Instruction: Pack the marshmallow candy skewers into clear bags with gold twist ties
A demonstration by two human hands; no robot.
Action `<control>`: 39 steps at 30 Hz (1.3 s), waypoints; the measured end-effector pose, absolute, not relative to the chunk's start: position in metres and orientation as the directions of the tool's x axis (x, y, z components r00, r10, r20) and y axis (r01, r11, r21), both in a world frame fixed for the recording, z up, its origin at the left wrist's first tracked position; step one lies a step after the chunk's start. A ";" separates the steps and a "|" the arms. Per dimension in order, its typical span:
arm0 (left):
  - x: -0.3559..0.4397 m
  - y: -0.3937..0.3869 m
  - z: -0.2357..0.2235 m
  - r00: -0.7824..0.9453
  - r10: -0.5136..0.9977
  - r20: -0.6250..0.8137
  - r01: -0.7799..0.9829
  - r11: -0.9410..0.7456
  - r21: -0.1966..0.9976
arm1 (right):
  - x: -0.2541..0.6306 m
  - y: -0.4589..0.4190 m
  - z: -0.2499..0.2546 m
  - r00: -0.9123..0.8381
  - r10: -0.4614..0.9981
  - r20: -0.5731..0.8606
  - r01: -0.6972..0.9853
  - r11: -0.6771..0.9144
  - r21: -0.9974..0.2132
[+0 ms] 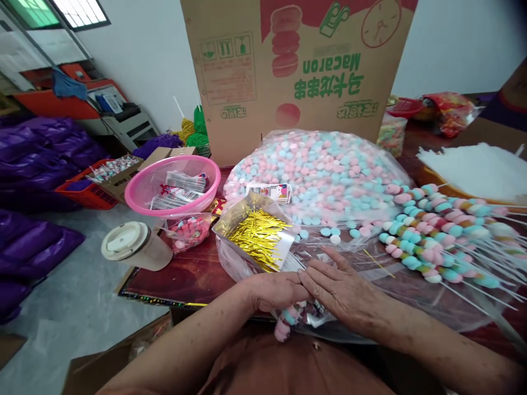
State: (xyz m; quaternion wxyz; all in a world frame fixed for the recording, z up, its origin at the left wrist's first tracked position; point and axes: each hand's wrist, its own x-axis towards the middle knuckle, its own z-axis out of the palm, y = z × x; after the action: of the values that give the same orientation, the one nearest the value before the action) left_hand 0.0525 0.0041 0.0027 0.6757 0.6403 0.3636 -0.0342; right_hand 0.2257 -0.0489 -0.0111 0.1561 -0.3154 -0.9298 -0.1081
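Note:
At the table's near edge, my left hand (275, 289) is closed over a candy skewer (284, 323) of pink, blue and dark pieces. Shiny clear wrapping (318, 317) shows around it. My right hand (340, 285) closes over the same wrapped skewer from the other side, its fingertips meeting my left fingers and one finger raised. Both thumbs and the skewer's upper part are hidden. Just beyond my hands stands an open box (222, 227) of gold twist ties (257, 236). To the right lies a pile of finished candy skewers (432, 230) with white sticks.
A large clear bag of pastel candies (317, 170) lies before an upside-down-printed carton (247, 66). On the left are a pink basket (130, 192) with printed packets, a bag of red candies (189, 233) and a lidded cup (154, 249). White sticks (477, 170) fill a tub at right.

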 end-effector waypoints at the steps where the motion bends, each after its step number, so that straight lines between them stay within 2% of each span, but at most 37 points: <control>1: 0.052 0.006 0.006 0.750 0.349 -0.562 0.551 0.139 0.823 | 0.225 -0.049 -0.015 -0.753 0.565 0.337 0.626 0.772 0.106; 3: 0.052 0.008 0.011 0.775 0.260 -0.575 0.616 -0.110 0.780 | 0.223 -0.049 -0.022 -0.737 0.616 0.277 0.650 0.758 0.043; 4: 0.051 0.008 0.014 0.783 0.276 -0.557 0.620 -0.284 0.731 | 0.221 -0.050 -0.025 -0.709 0.663 0.238 0.674 0.737 -0.044; 6: 0.048 0.006 0.016 0.822 0.367 -0.435 0.565 -0.620 0.545 | 0.216 -0.052 -0.026 -0.605 0.789 0.109 0.724 0.602 -0.336; 7: 0.045 0.004 0.016 0.851 0.401 -0.340 0.520 -0.741 0.426 | 0.213 -0.053 -0.025 -0.543 0.840 0.012 0.715 0.470 -0.518; 9: 0.035 -0.001 0.014 0.893 0.423 -0.151 0.448 -0.860 0.242 | 0.206 -0.052 -0.020 -0.467 0.859 -0.212 0.559 0.101 -0.823; 10: 0.027 -0.004 0.012 0.905 0.419 -0.069 0.424 -0.882 0.206 | 0.204 -0.049 -0.016 -0.478 0.821 -0.312 0.441 -0.084 -0.894; 11: 0.019 -0.006 0.009 0.902 0.433 0.011 0.421 -0.883 0.208 | 0.202 -0.044 -0.011 -0.519 0.766 -0.379 0.338 -0.223 -0.914; 12: 0.011 -0.009 0.005 0.875 0.476 0.082 0.445 -0.860 0.250 | 0.200 -0.035 -0.007 -0.574 0.709 -0.409 0.278 -0.301 -0.912; 13: 0.002 -0.010 0.001 0.818 0.557 0.143 0.491 -0.805 0.333 | 0.199 -0.022 -0.003 -0.613 0.679 -0.404 0.267 -0.304 -0.915; 14: -0.006 -0.012 -0.002 0.721 0.668 0.182 0.543 -0.709 0.450 | 0.197 -0.007 0.000 -0.618 0.690 -0.377 0.310 -0.227 -0.923; 15: -0.014 -0.013 -0.005 0.582 0.792 0.185 0.579 -0.564 0.589 | 0.194 0.010 0.001 -0.595 0.736 -0.322 0.402 -0.074 -0.913; 16: -0.020 -0.014 -0.008 0.413 0.900 0.136 0.580 -0.375 0.723 | 0.189 0.027 0.001 -0.523 0.823 -0.221 0.529 0.109 -0.842; 18: -0.027 -0.014 -0.010 0.112 0.989 -0.093 0.456 0.032 0.890 | 0.175 0.058 -0.006 -0.458 0.889 -0.013 0.784 0.397 -0.478; 20: -0.029 -0.014 -0.011 -0.034 0.942 -0.335 0.273 0.331 0.903 | 0.156 0.078 -0.016 -0.494 0.869 0.030 0.829 0.481 -0.286; 22: -0.029 -0.014 -0.011 -0.068 0.878 -0.474 0.139 0.479 0.867 | 0.141 0.088 -0.026 -0.532 0.847 0.004 0.820 0.516 -0.247; 25: -0.029 -0.011 -0.012 -0.063 0.850 -0.523 0.036 0.525 0.850 | 0.136 0.092 -0.029 -0.554 0.832 -0.020 0.819 0.541 -0.191; 29: -0.028 -0.006 -0.016 -0.039 0.848 -0.528 -0.037 0.527 0.849 | 0.152 0.085 -0.008 -0.514 0.857 -0.041 0.851 0.504 -0.146; 31: -0.024 -0.003 -0.016 -0.017 0.859 -0.512 -0.081 0.509 0.857 | 0.160 0.071 0.008 -0.468 0.883 -0.035 0.868 0.451 -0.208; 33: -0.016 -0.001 -0.016 0.018 0.878 -0.479 -0.121 0.477 0.870 | 0.165 0.051 0.020 -0.449 0.894 -0.007 0.804 0.400 -0.439; 35: -0.006 0.000 -0.013 0.056 0.884 -0.463 -0.128 0.467 0.875 | 0.166 0.029 0.022 -0.435 0.900 0.035 0.617 0.326 -0.717; 36: -0.001 0.000 -0.012 0.067 0.883 -0.465 -0.118 0.470 0.875 | 0.165 0.019 0.019 -0.418 0.908 0.041 0.512 0.272 -0.815; 39: 0.015 -0.003 -0.005 0.099 0.866 -0.490 -0.042 0.495 0.868 | 0.160 -0.001 0.005 -0.328 0.943 -0.057 0.296 0.045 -0.954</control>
State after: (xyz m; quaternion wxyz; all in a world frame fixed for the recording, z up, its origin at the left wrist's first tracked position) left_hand 0.0146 -0.0028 -0.0048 0.6480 0.3599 0.5725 0.3504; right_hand 0.1597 -0.0009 0.0046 0.3253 -0.4798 -0.6455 0.4972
